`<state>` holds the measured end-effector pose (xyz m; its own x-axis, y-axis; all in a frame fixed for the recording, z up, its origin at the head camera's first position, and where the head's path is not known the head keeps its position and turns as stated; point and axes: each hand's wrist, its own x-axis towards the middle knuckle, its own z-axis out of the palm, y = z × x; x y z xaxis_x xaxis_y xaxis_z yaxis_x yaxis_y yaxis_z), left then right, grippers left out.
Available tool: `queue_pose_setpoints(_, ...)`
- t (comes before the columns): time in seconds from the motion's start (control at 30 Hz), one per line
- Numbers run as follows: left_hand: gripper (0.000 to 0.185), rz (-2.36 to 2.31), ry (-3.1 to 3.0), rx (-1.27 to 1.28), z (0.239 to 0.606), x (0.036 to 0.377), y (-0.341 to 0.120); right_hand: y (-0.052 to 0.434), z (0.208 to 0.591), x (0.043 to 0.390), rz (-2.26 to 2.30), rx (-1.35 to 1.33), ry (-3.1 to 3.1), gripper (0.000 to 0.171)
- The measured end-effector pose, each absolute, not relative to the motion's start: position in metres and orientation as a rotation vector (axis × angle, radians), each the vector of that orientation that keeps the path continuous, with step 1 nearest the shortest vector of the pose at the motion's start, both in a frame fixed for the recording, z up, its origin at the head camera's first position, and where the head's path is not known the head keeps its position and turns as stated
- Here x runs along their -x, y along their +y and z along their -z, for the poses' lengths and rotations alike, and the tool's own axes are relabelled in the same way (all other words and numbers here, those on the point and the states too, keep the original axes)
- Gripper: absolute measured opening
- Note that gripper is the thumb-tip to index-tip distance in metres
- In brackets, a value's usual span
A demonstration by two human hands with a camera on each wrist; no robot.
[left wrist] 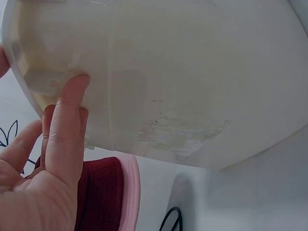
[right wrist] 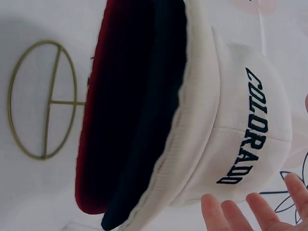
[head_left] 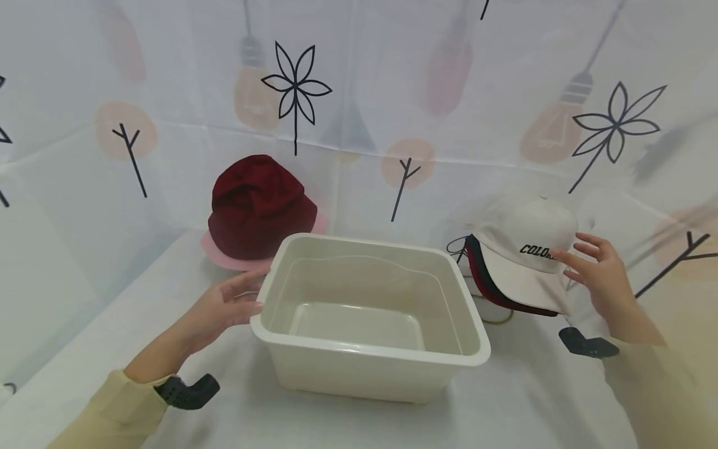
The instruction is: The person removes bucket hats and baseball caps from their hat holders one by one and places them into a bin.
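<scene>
A cream plastic basin (head_left: 359, 371) stands in the middle of the table. My left hand (head_left: 227, 308) is at its left rim, fingers fairly straight; in the left wrist view, the fingertips (left wrist: 79, 82) rest on the basin's outer wall (left wrist: 202, 72) just under the rim. A white cap (head_left: 527, 231) lettered "COLORADO" sits at the right, over a navy cap (right wrist: 166, 96) and a red cap (right wrist: 91, 183). Beside the white cap's crown is my right hand (head_left: 606, 277), its fingers spread and loosely bent, fingertips right by the cap's side.
A dark red hat (head_left: 258, 212) rests over a pink hat (head_left: 219, 254) behind the basin's left corner. Beneath the caps shows the round base of a gold wire stand (right wrist: 48, 101). A patterned white sheet (head_left: 359, 125) hangs behind the white table (head_left: 213, 411).
</scene>
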<state>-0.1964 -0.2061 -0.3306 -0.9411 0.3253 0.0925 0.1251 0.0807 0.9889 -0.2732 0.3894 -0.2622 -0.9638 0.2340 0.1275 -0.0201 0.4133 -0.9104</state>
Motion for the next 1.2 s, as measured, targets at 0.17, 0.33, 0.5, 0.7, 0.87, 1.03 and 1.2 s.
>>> queue_pose_setpoints(0.17,0.064,-1.984,2.191,-0.472,0.328,0.196,-0.206,0.392,0.257,0.281,-1.648,0.194,-2.388,0.085)
queue_pose_setpoints(0.33,0.064,-1.993,2.183,-0.478,0.329,0.197,-0.206,0.396,0.255,0.287,-1.716,0.184,-2.347,0.086)
queue_pose_setpoints(0.5,0.063,-2.005,2.175,-0.483,0.330,0.198,-0.207,0.399,0.251,0.295,-1.772,0.179,-2.341,0.088)
queue_pose_setpoints(0.7,0.063,-2.001,2.172,-0.480,0.331,0.200,-0.207,0.407,0.248,0.303,-1.771,0.198,-2.410,0.083)
queue_pose_setpoints(0.87,0.063,-1.992,2.181,-0.473,0.332,0.201,-0.208,0.408,0.249,0.307,-1.849,0.139,-2.390,0.071)
queue_pose_setpoints(1.03,0.063,-2.006,2.171,-0.467,0.334,0.200,-0.207,0.407,0.250,0.310,-1.873,0.038,-2.389,0.070)
queue_pose_setpoints(1.2,0.064,-2.009,2.157,-0.452,0.333,0.197,-0.205,0.408,0.252,0.311,-1.740,0.019,-2.502,0.071)
